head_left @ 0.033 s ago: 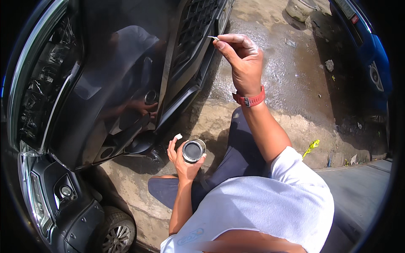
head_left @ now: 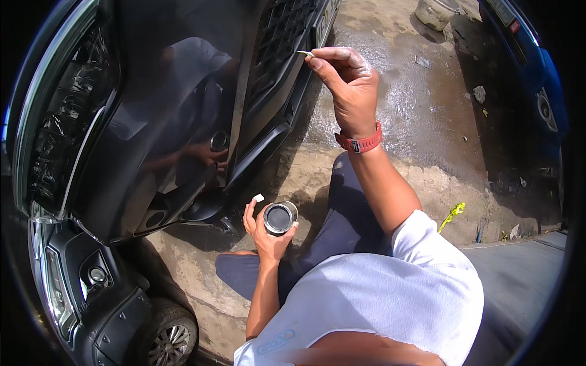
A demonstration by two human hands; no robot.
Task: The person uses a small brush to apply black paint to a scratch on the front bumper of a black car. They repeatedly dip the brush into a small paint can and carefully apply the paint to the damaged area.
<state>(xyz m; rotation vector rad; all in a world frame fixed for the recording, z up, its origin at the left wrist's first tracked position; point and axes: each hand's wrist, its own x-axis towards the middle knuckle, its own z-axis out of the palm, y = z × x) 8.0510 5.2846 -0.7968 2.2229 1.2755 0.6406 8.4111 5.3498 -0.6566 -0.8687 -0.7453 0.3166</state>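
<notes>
My left hand point(head_left: 264, 235) is wrapped round a small round can point(head_left: 279, 218) with dark grey content and a shiny metal rim. A little white piece point(head_left: 258, 198) shows at that hand's fingertips. Raised in front of the car's grille, my right hand point(head_left: 351, 79) pinches a thin, pale, pointed sliver point(head_left: 306, 53) between thumb and forefinger; its kind I cannot make out. White residue marks the right fingers, and a red watch strap point(head_left: 363, 143) circles the wrist. The glossy dark car bumper point(head_left: 165, 134) curves close on the left, apart from both hands.
The car's headlight point(head_left: 67, 104) and wheel point(head_left: 171, 335) are at the left. A blue vehicle point(head_left: 531, 73) stands at the right. A bucket point(head_left: 434, 13) sits on the wet concrete at the back, with litter scattered nearby. My bent leg point(head_left: 351, 207) is beside the can.
My right hand has shifted very slightly left with the sliver. The left hand and the can stay in place.
</notes>
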